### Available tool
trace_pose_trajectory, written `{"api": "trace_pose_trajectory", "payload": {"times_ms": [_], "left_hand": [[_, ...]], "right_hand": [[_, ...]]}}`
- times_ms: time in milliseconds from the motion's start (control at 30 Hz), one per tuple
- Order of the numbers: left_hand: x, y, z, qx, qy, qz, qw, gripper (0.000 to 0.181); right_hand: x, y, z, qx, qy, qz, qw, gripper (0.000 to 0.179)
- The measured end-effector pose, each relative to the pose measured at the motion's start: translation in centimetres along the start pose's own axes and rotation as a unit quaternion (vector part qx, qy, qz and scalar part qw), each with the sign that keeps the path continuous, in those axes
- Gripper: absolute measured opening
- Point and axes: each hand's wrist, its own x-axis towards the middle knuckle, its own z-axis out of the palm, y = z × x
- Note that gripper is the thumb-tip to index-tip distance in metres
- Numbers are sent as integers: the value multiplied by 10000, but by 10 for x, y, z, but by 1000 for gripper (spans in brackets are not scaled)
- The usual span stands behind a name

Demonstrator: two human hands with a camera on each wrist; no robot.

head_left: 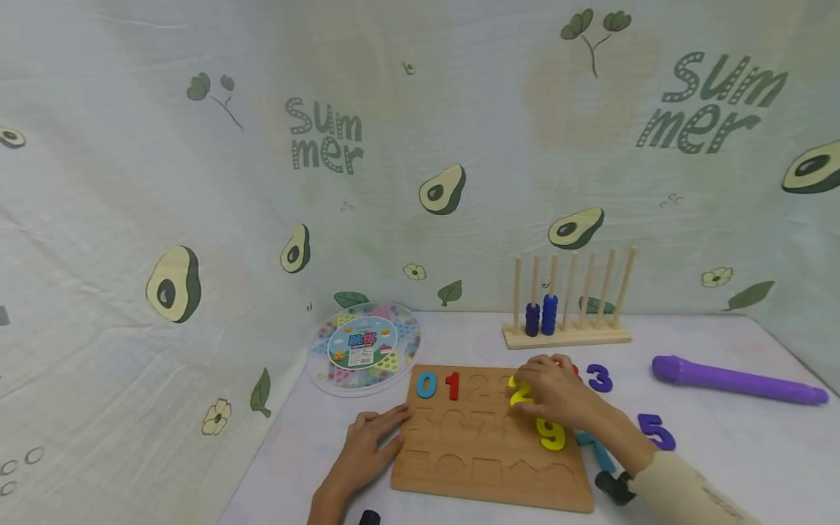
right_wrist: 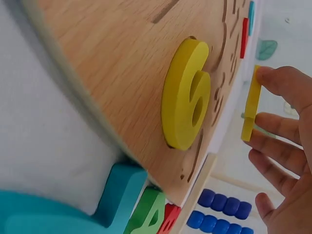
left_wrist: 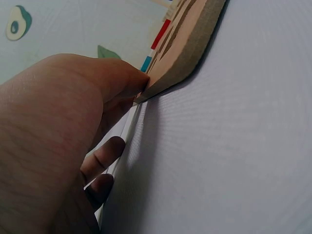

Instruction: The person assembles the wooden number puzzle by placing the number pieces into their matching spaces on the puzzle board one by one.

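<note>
My right hand (head_left: 554,390) pinches a yellow number 2 (right_wrist: 251,105) between thumb and fingertips, raised above the upper right of the wooden number board (head_left: 492,477). In the right wrist view the piece shows edge-on. A yellow number 9 (head_left: 551,435) lies on the board below this hand. At the board's top left are a blue 0 (head_left: 426,385) and a red 1 (head_left: 452,386), beside bare number outlines. My left hand (head_left: 367,446) touches the board's left edge with thumb and index fingertips. Its other fingers are bent loosely near the table, as the left wrist view shows.
Right of the board lie a purple 3 (head_left: 600,378), a purple 5 (head_left: 656,432), a teal 7 (head_left: 596,450) and a green piece (right_wrist: 146,212). Behind stand a peg rack (head_left: 571,336) with blue beads and a round game box (head_left: 364,346). A purple stick (head_left: 738,380) lies far right.
</note>
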Motion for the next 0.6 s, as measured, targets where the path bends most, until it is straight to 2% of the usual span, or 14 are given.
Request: {"api": "trace_pose_trajectory", "payload": {"times_ms": [167,433,600], "left_hand": [[0,0,1,-19,50,92,9999,39],[0,-1,1,67,-100,-127,9998,40],[0,-1,0,76,-94,-128,9998,40]], "right_hand": [[5,-5,3,50,5,-10,10000,36],[13,-9,8,96,-64,-17,9999,34],[17,-10,12,112,-98,-122,9998,31]]}}
